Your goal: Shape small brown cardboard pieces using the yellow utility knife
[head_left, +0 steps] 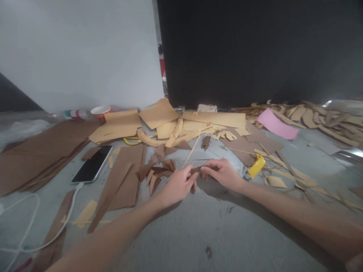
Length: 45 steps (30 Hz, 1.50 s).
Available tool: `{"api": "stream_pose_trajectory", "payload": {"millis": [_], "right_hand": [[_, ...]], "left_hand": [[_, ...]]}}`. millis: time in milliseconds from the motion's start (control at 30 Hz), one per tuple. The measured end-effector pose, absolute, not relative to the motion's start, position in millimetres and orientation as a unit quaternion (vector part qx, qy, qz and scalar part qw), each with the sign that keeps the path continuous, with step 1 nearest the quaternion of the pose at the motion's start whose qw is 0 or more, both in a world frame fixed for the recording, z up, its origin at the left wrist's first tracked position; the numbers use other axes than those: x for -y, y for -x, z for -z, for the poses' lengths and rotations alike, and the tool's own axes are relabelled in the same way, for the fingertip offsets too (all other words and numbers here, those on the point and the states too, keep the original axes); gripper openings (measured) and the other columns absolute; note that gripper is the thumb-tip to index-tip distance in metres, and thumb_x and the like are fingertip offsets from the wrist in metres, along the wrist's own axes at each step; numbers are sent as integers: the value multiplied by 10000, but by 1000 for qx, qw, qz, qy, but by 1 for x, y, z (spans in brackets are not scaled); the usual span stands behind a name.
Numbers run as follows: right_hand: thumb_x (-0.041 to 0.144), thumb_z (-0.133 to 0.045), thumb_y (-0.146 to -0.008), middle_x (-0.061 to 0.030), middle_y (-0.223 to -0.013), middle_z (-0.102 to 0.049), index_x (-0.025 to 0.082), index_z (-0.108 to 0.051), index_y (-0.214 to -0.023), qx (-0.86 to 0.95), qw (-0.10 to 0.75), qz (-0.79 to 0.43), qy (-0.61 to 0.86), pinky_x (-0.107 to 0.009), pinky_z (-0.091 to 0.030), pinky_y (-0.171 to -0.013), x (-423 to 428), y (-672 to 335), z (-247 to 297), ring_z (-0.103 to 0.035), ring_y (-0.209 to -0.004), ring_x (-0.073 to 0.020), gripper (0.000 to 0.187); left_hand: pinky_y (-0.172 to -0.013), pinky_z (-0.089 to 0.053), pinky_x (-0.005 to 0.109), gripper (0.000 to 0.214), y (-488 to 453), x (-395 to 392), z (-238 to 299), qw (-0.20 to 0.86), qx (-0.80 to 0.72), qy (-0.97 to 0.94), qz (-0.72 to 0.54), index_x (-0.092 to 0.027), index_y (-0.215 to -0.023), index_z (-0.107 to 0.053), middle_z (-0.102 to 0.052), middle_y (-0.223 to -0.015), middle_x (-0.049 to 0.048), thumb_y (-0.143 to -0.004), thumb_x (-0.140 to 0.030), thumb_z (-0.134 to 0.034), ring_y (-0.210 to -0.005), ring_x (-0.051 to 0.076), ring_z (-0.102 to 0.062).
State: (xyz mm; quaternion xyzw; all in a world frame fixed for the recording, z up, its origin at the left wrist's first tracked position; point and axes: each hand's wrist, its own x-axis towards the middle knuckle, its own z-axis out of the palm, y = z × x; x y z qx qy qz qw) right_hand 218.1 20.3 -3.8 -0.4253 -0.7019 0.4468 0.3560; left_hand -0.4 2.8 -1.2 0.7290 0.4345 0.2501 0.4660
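My left hand [178,185] and my right hand [222,173] meet low over the grey floor, both pinched on one small brown cardboard piece [196,170] held between their fingertips. Just left of my left hand lies a heap of brown cardboard scraps [159,172]. A thin wooden stick [191,151] lies on the floor just beyond the hands. A yellow tool [256,165] rests to the right of my right hand.
A phone [92,164] with a white cable [28,226] lies at the left beside brown cardboard sheets [42,151]. Tan cardboard pieces [159,113], a paper cup [100,110], a pink sheet [276,124] and strips [320,117] line the wall. Yellow scissors [132,141] peek out.
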Motion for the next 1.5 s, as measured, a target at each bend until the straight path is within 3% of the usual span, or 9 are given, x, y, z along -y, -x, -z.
{"api": "stream_pose_trajectory", "payload": {"millis": [300,533,767,1333,1433,1500], "right_hand": [[623,-526,-1044,-40,-704,-750,216,-709,-785,721,348,-431,417,-273,-567,-635,-19,-220,0,-700,-638,-168,515],[515,-688,-969,-19,-729,-748,212,-730,-809,714,332,-452,420,-269,-563,-661,-20,-218,3,-698,-680,-162,345],[454,-640,-1002,-27,-743,-768,218,-736,-837,733,320,-439,409,-285,-566,-679,-18,-220,5,-721,-697,-174,304],[524,-571,-1042,-9,-662,-708,221,-667,-735,720,379,-324,483,-275,-504,-662,-19,-223,5,-644,-632,-167,442],[513,-553,-1046,6,-627,-638,221,-592,-711,707,403,-279,510,-276,-453,-628,-23,-224,6,-580,-609,-160,446],[499,-554,-1038,11,-632,-601,222,-559,-707,716,394,-257,515,-277,-415,-603,-27,-224,7,-546,-615,-159,431]], "left_hand": [[-549,-387,257,314,1,-4,4,476,-428,-724,-258,-250,-867,-413,-681,-615,-22,-1088,-471,-438,-522,154,-576],[-530,-373,247,313,1,-4,7,464,-439,-724,-259,-246,-871,-436,-679,-621,-25,-1083,-475,-440,-503,144,-557],[-521,-352,244,317,-1,-1,5,474,-434,-724,-248,-253,-856,-403,-671,-620,-37,-1080,-473,-452,-499,138,-532],[-546,-418,253,372,0,-4,5,471,-441,-705,-294,-236,-827,-451,-657,-593,-27,-1087,-502,-463,-505,143,-591],[-579,-463,272,325,1,-2,3,429,-460,-716,-304,-226,-878,-516,-657,-613,-22,-1099,-444,-422,-537,158,-614],[-703,-539,329,252,1,2,3,326,-488,-743,-321,-215,-921,-564,-720,-747,31,-1084,-345,-424,-714,206,-704]]}}
